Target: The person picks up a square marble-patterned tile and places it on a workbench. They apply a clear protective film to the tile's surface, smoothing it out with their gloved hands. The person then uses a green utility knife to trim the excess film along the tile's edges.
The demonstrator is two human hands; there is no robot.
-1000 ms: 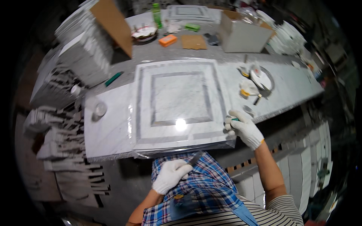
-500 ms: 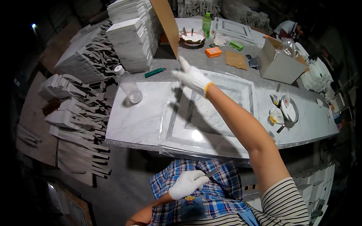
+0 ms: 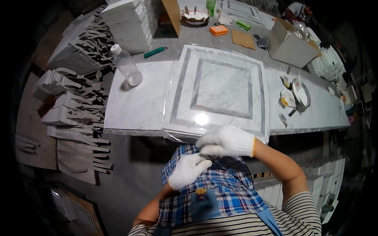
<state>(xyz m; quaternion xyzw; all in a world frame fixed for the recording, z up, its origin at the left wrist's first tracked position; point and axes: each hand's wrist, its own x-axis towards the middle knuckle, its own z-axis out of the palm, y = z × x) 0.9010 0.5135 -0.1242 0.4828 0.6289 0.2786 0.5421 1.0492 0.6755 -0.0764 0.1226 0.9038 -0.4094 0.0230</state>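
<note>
Both hands wear white knitted gloves and meet in front of my blue plaid apron (image 3: 232, 187), at the table's near edge. My left hand (image 3: 189, 171) is closed, its fingertips under the right hand. Half a second ago a flat grey metal blade stuck out of it; that blade is now covered. My right hand (image 3: 228, 142) lies over the left fingertips, smeared by motion, so its grip is unclear. Just beyond is a square marble-look panel (image 3: 222, 88) with grey inlaid frames, lying on clear plastic film.
A clear bottle (image 3: 129, 67) and a green cutter (image 3: 154, 52) lie left of the panel. Stacked white tiles (image 3: 128, 27) rise behind them. At right are a round dish (image 3: 301, 94) and an open carton (image 3: 293, 45). An orange box (image 3: 218, 30) sits farther back.
My right hand has come back from above the panel's far left corner to my left hand. The left hand has risen slightly, and its blade is out of sight. The view has tilted down.
</note>
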